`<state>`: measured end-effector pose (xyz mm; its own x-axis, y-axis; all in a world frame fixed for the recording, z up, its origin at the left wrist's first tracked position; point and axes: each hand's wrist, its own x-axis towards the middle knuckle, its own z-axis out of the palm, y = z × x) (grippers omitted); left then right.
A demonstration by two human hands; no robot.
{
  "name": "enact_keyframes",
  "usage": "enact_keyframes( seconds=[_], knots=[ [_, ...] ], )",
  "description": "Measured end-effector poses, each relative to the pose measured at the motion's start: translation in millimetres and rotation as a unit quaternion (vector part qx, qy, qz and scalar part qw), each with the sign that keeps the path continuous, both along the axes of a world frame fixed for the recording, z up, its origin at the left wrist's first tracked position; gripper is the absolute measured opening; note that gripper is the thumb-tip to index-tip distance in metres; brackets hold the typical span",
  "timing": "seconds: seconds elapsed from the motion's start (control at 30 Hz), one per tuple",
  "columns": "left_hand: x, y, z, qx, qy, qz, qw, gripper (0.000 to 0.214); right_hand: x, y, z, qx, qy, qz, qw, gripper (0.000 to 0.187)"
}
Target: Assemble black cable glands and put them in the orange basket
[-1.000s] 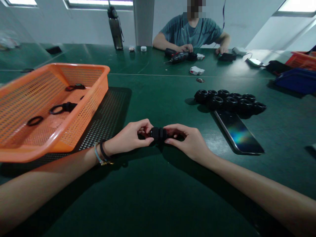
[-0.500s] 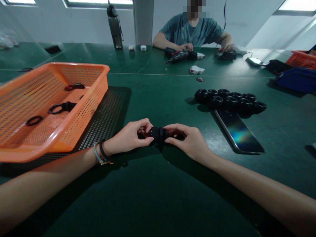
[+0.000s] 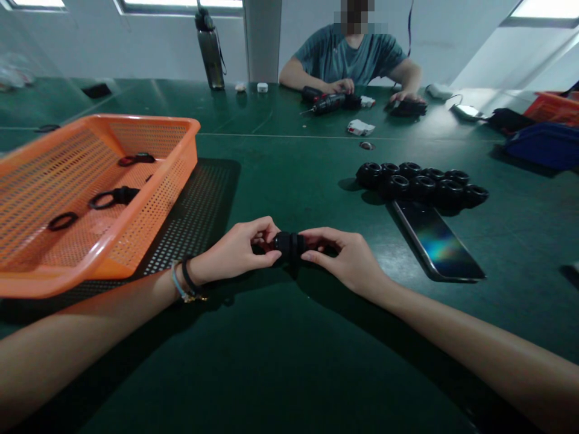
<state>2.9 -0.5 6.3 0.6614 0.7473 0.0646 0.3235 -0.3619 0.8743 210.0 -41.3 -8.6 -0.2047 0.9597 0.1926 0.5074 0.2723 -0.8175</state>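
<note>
Between my hands, just above the green table, is a black cable gland lying sideways, with a wider ring around its middle. My left hand is closed on its left end, thumb and fingers pinching it. The right end sits in the pinch of my right hand. My fingertips partly hide both ends. Ahead and to the right stand several black rounded caps with holes in their tops, grouped in rows. A smartphone lies flat in front of them.
An orange perforated basket at left holds a few black rings and parts. Across the table a person sits by a cordless drill. A dark water bottle stands at the back; a blue bin sits far right.
My hands and the cable gland stay almost still. Across the table, the person's hand on the right side has shifted slightly left over a dark object.
</note>
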Motion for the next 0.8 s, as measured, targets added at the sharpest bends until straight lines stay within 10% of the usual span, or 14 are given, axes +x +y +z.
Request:
enact_keyframes(
  seconds=[0.8],
  knots=[
    [0.5,-0.1,1.1,0.008,0.008,0.001,1.000,0.020,-1.0,-1.5,0.1,0.008,0.010,0.010,1.000,0.025]
  ],
)
